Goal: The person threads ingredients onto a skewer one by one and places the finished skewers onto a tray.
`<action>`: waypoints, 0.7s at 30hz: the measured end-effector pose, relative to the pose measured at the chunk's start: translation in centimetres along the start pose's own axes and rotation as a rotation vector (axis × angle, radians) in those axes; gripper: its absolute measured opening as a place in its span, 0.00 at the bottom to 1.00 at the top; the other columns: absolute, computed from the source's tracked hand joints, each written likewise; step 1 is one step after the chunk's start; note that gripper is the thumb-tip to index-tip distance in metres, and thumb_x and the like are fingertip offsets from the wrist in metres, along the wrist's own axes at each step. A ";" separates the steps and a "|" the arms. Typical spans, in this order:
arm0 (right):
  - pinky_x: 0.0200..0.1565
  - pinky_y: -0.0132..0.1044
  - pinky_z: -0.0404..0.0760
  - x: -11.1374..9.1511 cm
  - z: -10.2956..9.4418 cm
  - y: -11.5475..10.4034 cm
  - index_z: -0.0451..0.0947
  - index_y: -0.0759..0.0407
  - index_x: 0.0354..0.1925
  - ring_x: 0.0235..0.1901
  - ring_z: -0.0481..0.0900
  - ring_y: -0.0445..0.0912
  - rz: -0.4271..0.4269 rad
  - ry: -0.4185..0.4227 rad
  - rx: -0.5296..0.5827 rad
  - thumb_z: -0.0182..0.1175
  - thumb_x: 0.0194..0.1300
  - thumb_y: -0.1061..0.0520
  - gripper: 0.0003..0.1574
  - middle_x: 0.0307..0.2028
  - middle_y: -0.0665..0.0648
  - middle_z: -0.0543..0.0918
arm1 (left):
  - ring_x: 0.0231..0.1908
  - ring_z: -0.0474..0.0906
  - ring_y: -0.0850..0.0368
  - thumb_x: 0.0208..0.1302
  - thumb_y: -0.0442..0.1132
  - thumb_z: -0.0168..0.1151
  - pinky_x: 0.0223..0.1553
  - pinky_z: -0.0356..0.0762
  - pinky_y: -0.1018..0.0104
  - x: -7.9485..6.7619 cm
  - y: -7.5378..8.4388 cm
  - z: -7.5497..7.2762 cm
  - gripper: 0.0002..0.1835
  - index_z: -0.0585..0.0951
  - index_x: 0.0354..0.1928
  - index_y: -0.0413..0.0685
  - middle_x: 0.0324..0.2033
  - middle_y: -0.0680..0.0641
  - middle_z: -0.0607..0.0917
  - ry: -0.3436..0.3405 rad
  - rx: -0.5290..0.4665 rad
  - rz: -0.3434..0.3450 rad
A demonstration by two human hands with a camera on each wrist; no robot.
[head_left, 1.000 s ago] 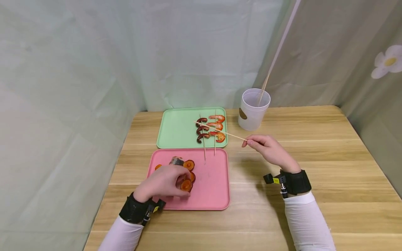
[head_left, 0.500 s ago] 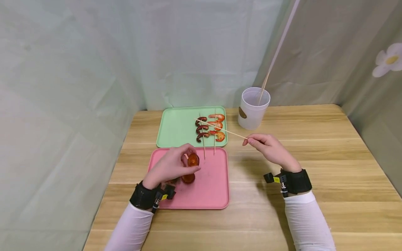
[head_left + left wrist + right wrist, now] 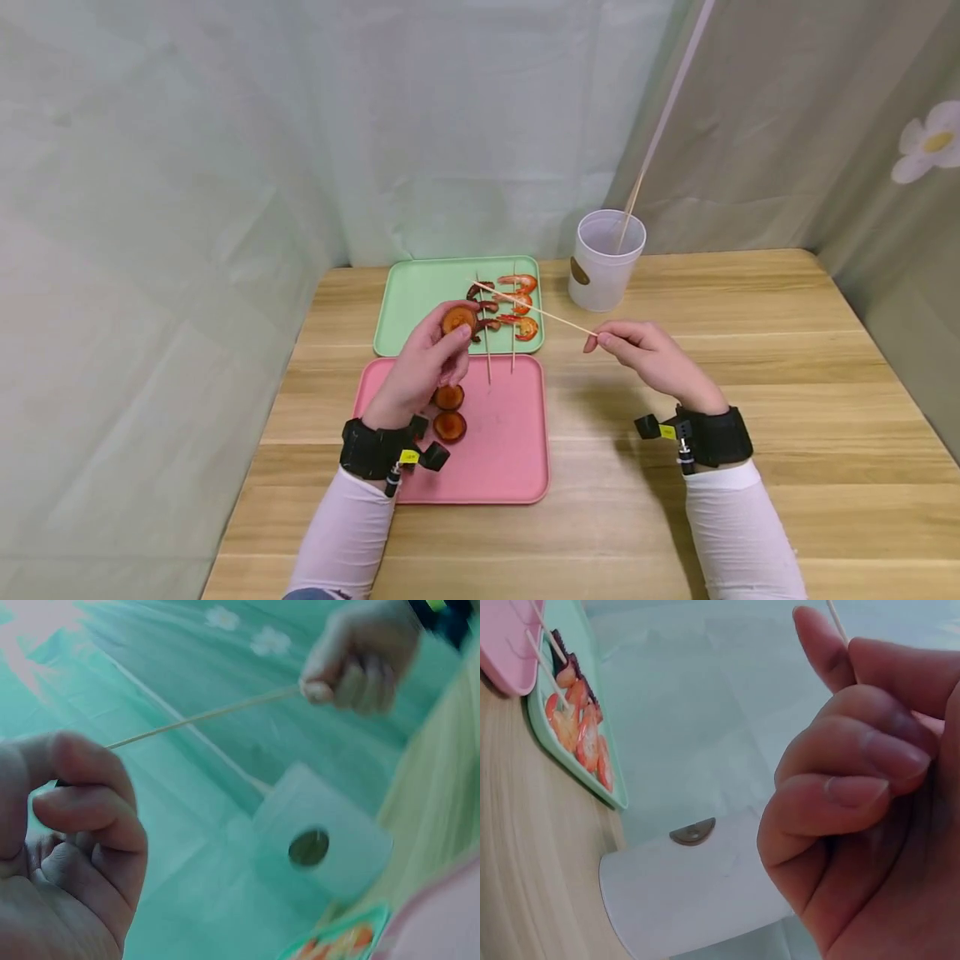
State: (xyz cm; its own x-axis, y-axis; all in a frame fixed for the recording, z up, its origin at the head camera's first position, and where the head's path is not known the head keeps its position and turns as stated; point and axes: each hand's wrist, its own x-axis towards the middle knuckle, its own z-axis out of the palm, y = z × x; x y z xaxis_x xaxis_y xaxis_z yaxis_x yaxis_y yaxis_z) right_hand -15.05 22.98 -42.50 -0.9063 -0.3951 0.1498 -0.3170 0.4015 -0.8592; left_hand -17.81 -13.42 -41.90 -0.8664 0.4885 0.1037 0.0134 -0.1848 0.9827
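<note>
My left hand (image 3: 422,367) pinches a round mushroom cap (image 3: 458,320), orange-brown with a dark rim, raised over the border of the two trays. Between thumb and fingertips my right hand (image 3: 654,358) grips the near end of a thin bamboo skewer (image 3: 547,313). The skewer slants up to the left, its far tip close to the mushroom cap. In the left wrist view the skewer (image 3: 202,716) runs toward my left fingertips, which largely hide the cap. Two more mushroom caps, one (image 3: 450,427) nearer me, lie on the pink tray (image 3: 510,458); my left arm covers the tray's left part.
A pale green tray (image 3: 412,292) lies behind the pink one. It bears a skewer of shrimp (image 3: 527,328) and a skewer of dark curled tentacle-like pieces (image 3: 480,287). A white cup (image 3: 600,279) with skewers in it stands at the back, against the curtain.
My left hand has picked up a mushroom cap from the pink tray, lifted it away from me and turned it toward the skewer tip. My right hand has barely shifted.
</note>
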 end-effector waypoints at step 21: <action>0.54 0.37 0.81 -0.4 -0.2 -0.9 0.90 0.51 0.46 0.48 0.86 0.46 -0.027 -0.120 0.034 0.55 0.84 0.61 0.16 0.45 0.46 0.90 | 0.20 0.62 0.57 0.89 0.49 0.30 0.23 0.53 0.61 0.5 0.3 0.2 0.24 0.67 0.72 0.47 0.31 0.49 0.63 0.109 -0.160 0.040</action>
State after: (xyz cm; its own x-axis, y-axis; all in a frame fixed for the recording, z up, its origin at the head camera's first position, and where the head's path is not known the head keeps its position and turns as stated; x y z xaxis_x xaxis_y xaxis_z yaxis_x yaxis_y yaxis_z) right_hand -14.47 22.94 -41.72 -0.8568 -0.5027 0.1152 -0.3295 0.3618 -0.8721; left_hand -18.11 -13.04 -41.49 -0.9158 0.3845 0.1161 -0.0234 -0.3396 0.9403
